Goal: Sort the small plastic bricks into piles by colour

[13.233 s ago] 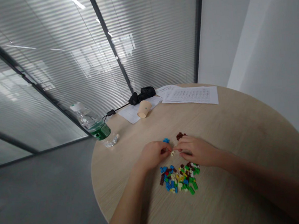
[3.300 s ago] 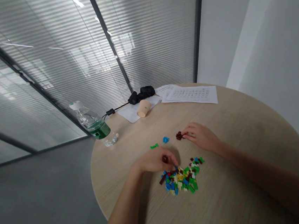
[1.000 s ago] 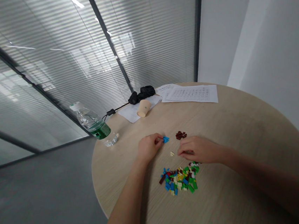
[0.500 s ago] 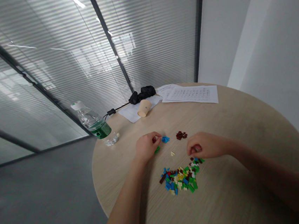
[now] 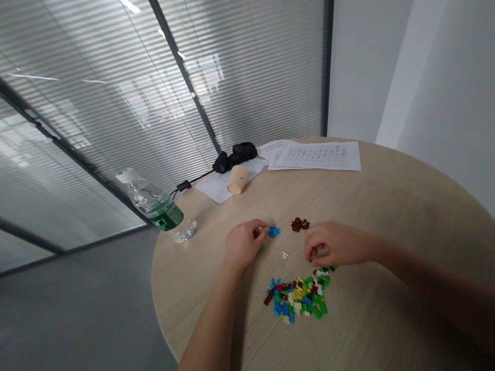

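Observation:
My left hand (image 5: 245,244) has its fingers pinched beside a small cluster of blue toy bricks (image 5: 273,231); whether anything is between the fingertips is hidden. Green bricks (image 5: 260,248) show just below those fingers. My right hand (image 5: 334,243) is closed in a pinch, and a tiny dark brown brick (image 5: 310,260) shows at its fingertips. Below it spreads a mixed pile of bricks (image 5: 300,297) in blue, green, yellow, cream, white and brown. A brown brick cluster (image 5: 299,224) lies beyond the right hand. Between the hands are a few cream bricks (image 5: 285,255).
On the round wooden table (image 5: 384,195), a clear bottle with a green label (image 5: 165,214) stands at the left edge. A paper cup (image 5: 238,179) lies on its side on paper, near a black bundle (image 5: 243,151) with a cable. Printed sheets (image 5: 319,156) lie at the back.
My right hand has shifted slightly left, away from the mixed pile's upper right end, with a dark brown brick now showing at its fingertips. My left hand is nearly still.

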`<state>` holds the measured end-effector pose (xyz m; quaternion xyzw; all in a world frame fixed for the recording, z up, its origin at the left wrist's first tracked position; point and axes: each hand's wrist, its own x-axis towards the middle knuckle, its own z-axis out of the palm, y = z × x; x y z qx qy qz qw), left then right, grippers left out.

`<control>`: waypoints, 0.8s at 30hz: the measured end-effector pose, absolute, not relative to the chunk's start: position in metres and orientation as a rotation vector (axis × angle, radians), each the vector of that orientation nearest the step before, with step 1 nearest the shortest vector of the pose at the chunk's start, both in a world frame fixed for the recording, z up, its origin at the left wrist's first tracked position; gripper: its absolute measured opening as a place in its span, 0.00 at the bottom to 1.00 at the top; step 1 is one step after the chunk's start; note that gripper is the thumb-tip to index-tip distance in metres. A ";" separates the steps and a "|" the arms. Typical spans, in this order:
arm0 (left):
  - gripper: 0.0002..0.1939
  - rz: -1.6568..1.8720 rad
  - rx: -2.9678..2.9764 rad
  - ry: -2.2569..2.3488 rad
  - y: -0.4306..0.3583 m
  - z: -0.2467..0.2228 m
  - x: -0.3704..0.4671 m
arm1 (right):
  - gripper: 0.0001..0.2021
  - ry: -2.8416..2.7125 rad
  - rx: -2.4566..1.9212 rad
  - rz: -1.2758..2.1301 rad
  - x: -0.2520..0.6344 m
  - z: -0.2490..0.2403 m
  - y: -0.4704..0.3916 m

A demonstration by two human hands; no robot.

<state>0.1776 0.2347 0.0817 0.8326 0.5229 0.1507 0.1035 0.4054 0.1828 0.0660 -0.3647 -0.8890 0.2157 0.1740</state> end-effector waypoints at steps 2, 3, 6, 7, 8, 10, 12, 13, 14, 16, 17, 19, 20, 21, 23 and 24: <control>0.13 0.456 2.462 1.487 0.234 0.081 0.178 | 0.05 -2.522 -1.023 0.576 0.404 0.066 0.183; 0.13 0.459 2.465 1.439 0.234 0.081 0.178 | 0.05 -2.518 -1.022 0.548 0.403 0.066 0.184; 0.12 0.432 2.462 1.248 0.232 0.081 0.178 | 0.05 -2.456 -1.045 0.420 0.404 0.064 0.188; 0.11 0.412 2.455 1.186 0.231 0.081 0.179 | 0.05 -2.406 -1.072 0.364 0.406 0.063 0.190; 0.11 0.388 2.448 1.131 0.230 0.081 0.179 | 0.05 -2.341 -1.107 0.305 0.408 0.060 0.193; 0.10 0.340 2.437 1.050 0.227 0.082 0.181 | 0.05 -2.186 -1.203 0.203 0.414 0.054 0.201; 0.10 0.291 2.434 1.004 0.225 0.083 0.183 | 0.05 -2.066 -1.288 0.149 0.419 0.046 0.210; 0.10 0.262 2.436 0.992 0.223 0.084 0.184 | 0.06 -2.034 -1.315 0.131 0.421 0.042 0.213; 0.10 0.234 2.441 0.989 0.222 0.085 0.186 | 0.06 -2.008 -1.340 0.118 0.422 0.039 0.216; 0.10 0.187 2.456 0.988 0.220 0.087 0.187 | 0.06 -1.992 -1.367 0.105 0.422 0.033 0.220; 0.10 0.169 2.466 0.988 0.220 0.087 0.188 | 0.06 -1.995 -1.375 0.104 0.421 0.032 0.221; 0.09 0.144 2.481 0.991 0.219 0.089 0.188 | 0.05 -2.017 -1.378 0.111 0.417 0.030 0.222; 0.09 0.134 2.488 0.992 0.218 0.089 0.188 | 0.05 -2.027 -1.375 0.118 0.416 0.031 0.221; 0.09 0.124 2.494 0.992 0.218 0.089 0.188 | 0.05 -2.032 -1.371 0.125 0.414 0.031 0.221; 0.09 0.112 2.504 0.995 0.218 0.089 0.187 | 0.05 -2.047 -1.365 0.143 0.413 0.033 0.220; 0.09 0.111 2.507 0.994 0.218 0.089 0.187 | 0.06 -2.053 -1.366 0.152 0.413 0.034 0.220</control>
